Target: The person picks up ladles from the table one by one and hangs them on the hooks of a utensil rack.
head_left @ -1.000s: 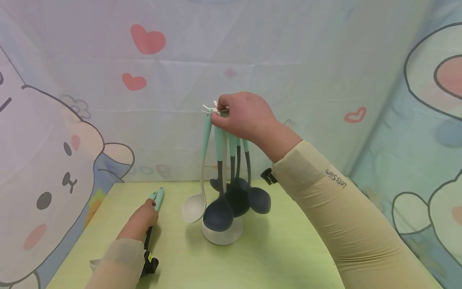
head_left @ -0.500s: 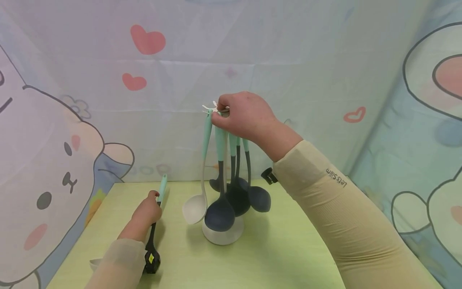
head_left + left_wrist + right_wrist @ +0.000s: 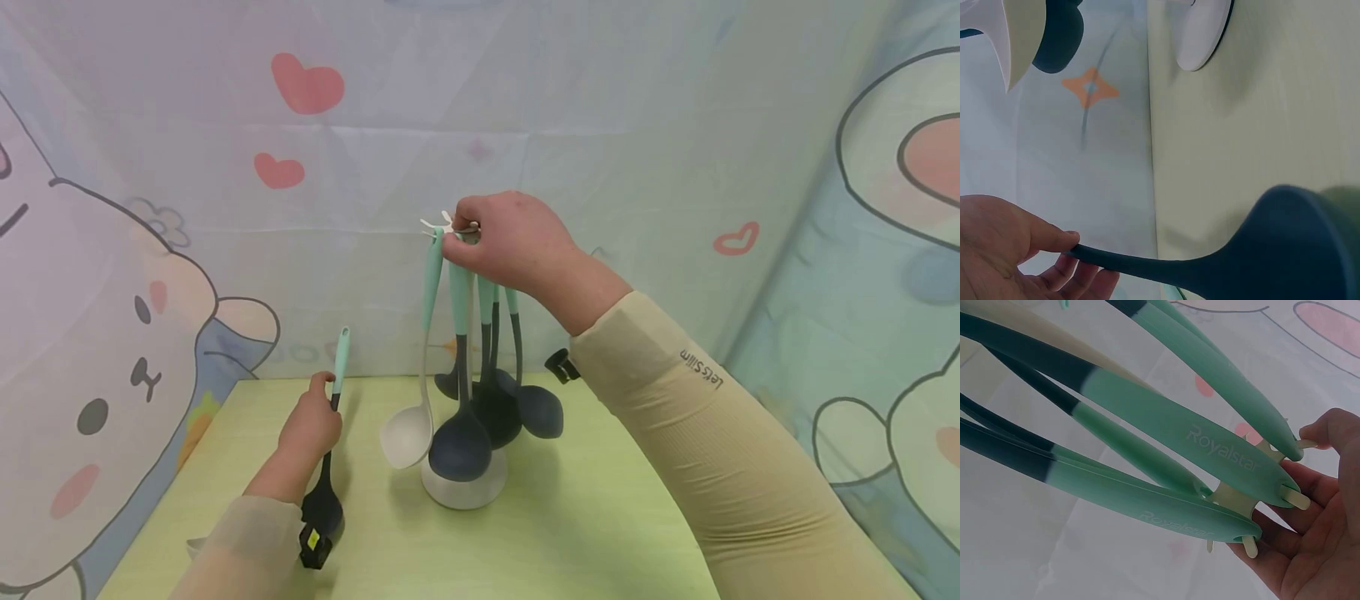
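Observation:
In the head view my left hand (image 3: 311,425) holds a dark cooking spoon (image 3: 324,507) by its shaft, its mint handle (image 3: 341,358) pointing up and its bowl hanging low. The left wrist view shows thumb and fingers pinching the dark shaft near the flared bowl (image 3: 1272,250). At the centre stands a utensil rack with a white round base (image 3: 465,487). My right hand (image 3: 517,242) grips its hooked top; in the right wrist view thumb and fingers are at the hooks (image 3: 1296,497). Several mint-handled utensils hang there, including a dark ladle (image 3: 460,446) and a white ladle (image 3: 407,437).
A pale utensil (image 3: 197,546) lies on the light yellow table (image 3: 600,517) at the left, mostly hidden by my left sleeve. A cloth backdrop (image 3: 637,125) with cartoon prints hangs right behind the table and at both sides. Black camera mounts sit at both wrists.
My left hand has risen and moved slightly right, lifting the cooking spoon so its handle stands higher and its bowl shows. My right hand stays at the rack's top.

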`<state>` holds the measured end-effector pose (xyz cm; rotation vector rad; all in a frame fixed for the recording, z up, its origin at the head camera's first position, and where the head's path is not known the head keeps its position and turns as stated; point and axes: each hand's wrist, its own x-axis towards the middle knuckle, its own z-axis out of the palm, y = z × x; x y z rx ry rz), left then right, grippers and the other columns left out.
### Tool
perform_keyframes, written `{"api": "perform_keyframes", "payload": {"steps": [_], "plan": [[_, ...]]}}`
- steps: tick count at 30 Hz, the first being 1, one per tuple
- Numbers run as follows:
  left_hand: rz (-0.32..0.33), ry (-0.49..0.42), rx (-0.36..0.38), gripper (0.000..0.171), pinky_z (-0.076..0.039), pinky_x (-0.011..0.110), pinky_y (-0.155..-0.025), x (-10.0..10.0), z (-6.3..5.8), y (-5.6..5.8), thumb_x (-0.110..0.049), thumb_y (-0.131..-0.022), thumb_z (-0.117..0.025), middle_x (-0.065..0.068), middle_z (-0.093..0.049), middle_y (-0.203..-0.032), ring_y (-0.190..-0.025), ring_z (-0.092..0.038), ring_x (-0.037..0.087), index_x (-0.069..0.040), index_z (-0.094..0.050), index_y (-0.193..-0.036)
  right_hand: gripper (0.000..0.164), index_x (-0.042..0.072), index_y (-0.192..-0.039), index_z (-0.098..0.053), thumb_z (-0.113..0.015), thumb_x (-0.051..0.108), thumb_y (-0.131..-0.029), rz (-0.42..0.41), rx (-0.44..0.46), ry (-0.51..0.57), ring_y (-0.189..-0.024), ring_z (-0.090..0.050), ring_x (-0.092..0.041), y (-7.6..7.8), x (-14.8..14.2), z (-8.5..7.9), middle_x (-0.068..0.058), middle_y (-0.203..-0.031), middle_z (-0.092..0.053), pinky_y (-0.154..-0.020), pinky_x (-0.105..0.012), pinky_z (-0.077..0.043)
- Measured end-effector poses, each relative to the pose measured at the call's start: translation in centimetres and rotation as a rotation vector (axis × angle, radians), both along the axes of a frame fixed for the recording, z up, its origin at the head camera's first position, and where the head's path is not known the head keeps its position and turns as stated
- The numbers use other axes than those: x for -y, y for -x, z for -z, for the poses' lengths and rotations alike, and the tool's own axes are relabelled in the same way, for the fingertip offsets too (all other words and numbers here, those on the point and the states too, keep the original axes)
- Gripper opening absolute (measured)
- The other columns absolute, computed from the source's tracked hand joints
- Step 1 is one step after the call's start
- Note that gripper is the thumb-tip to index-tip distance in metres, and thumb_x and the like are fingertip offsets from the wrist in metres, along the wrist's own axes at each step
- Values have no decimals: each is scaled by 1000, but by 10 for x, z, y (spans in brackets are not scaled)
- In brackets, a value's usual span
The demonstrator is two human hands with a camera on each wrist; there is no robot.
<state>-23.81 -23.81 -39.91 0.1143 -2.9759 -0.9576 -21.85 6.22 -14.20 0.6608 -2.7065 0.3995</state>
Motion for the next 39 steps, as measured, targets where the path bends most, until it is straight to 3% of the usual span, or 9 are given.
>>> {"api": "perform_keyframes", "payload": {"steps": [13, 39], "plan": [[-32, -49, -97, 57, -45, 39, -61, -12, -16, -2, -2, -95, -49, 20, -58, -116, -87, -61, 33, -12, -27, -147, 22, 19, -103, -65, -50, 31, -92, -19, 5, 31, -83, -56, -15, 2, -2, 3, 6, -93, -65, -77, -33, -45], [-43, -96, -172, 57, -42, 36, -56, -34, -48, -11, -7, -99, -49, 14, -55, -122, -79, -58, 29, -16, -26, -150, 22, 20, -105, -67, -51, 30, -93, -34, 46, 113, -83, -55, -15, 1, -8, 5, 6, -95, -65, -75, -34, -44]]}}
